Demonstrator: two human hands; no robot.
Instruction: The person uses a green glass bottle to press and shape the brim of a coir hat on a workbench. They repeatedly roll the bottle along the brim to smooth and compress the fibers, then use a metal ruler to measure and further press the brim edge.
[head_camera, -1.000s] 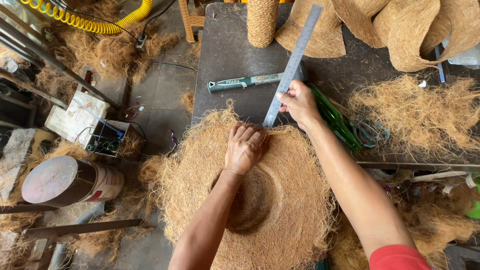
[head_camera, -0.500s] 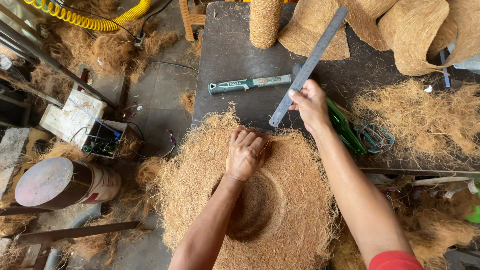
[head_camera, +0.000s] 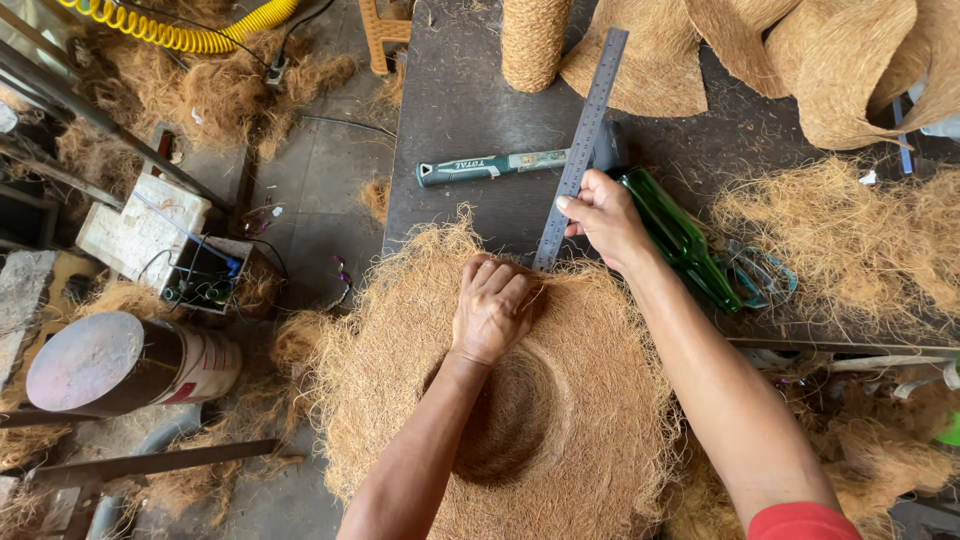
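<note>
A wide round mat of brown coconut fibre (head_camera: 400, 390) with a hollow in its middle hangs over the near edge of a dark worktable (head_camera: 470, 110). My left hand (head_camera: 492, 305) is closed and presses on the mat's far rim. My right hand (head_camera: 600, 215) grips a long steel ruler (head_camera: 585, 130), which lies slanted across the table with its lower end at the mat's rim, right by my left hand. A hammer with a green handle (head_camera: 490, 165) lies under the ruler.
A green glass bottle (head_camera: 685, 240) lies beside my right wrist. Loose fibre (head_camera: 850, 240) is heaped at right, formed fibre pieces (head_camera: 830, 60) at the back, a rope-wound post (head_camera: 532, 40) behind. On the floor at left stand a metal drum (head_camera: 110, 365), a yellow coiled hose (head_camera: 170, 30) and a small crate (head_camera: 205, 275).
The ruler swung more upright and shifted left, its lower end coming to the mat's rim by my left hand. My right hand moved with it. My left hand stayed put.
</note>
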